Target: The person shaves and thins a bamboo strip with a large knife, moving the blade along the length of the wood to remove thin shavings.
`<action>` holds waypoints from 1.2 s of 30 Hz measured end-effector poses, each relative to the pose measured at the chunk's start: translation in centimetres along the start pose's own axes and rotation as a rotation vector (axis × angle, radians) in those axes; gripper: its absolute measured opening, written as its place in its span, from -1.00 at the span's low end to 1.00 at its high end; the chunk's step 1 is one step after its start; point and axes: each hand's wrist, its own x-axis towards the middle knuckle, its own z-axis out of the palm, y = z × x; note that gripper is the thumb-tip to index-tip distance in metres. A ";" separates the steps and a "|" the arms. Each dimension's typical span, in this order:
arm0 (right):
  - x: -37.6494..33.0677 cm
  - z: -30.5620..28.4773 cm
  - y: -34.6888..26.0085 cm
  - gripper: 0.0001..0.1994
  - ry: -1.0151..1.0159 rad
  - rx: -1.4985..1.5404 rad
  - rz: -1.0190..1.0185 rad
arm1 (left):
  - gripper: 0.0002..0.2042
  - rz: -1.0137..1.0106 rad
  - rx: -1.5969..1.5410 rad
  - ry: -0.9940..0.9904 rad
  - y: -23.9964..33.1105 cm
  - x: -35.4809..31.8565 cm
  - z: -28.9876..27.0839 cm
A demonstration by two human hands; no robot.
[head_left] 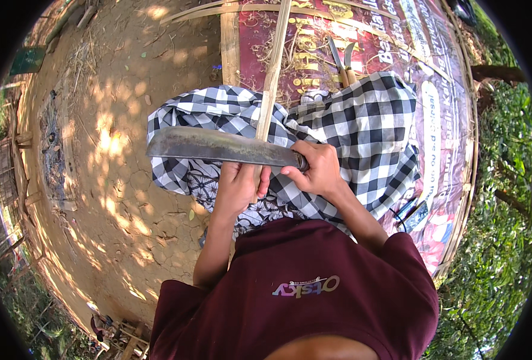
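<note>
One left hand (pixel 237 187), one right hand (pixel 319 170), one machete (pixel 215 145), one hand-held wooden strip (pixel 271 87), two small knives (pixel 336 55) upper right, one checkered cloth (pixel 365 123), one maroon T-shirt (pixel 302 258).

Blade (pixel 209 144) is metal, mostly dull w/ blotchy staining. Stick (pixel 271 90) looks like raw wood, matt & a bit fibrous; plank (pixel 230 48) is wood too. From here, sheet (pixel 383 39) looks like plastic, glossy & creased in parts, w/ thin curly wood shavings (pixel 287 59). Knives (pixel 336 54): metal blades, wooden handles. Checked cloth (pixel 362 126): soft, matt. Tee (pixel 296 252): matt fabric w/ shiny print (pixel 307 287). Ground (pixel 122 84): dry earth, rough, cracked.
</note>
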 end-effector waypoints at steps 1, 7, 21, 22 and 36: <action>0.1 -0.1 0.3 -0.50 0.016 0.002 0.010 | -0.74 -0.026 -0.041 -0.015 0.2 -0.1 0.1; 0.9 -1.2 1.4 -0.59 0.077 0.047 0.203 | -0.68 -0.062 -0.050 -0.186 0.7 -0.2 -0.7; 0.5 -0.7 0.3 -0.54 -0.030 0.051 0.206 | -0.67 0.422 0.077 0.404 2.0 -1.7 -2.7; 0.7 -0.6 0.1 -0.53 -0.042 0.051 0.198 | -0.65 0.437 0.131 0.379 2.6 -2.0 -2.5; 1.9 0.9 -1.4 -0.55 -0.050 0.204 0.183 | -0.92 0.258 -0.064 0.433 0.0 -0.9 -3.1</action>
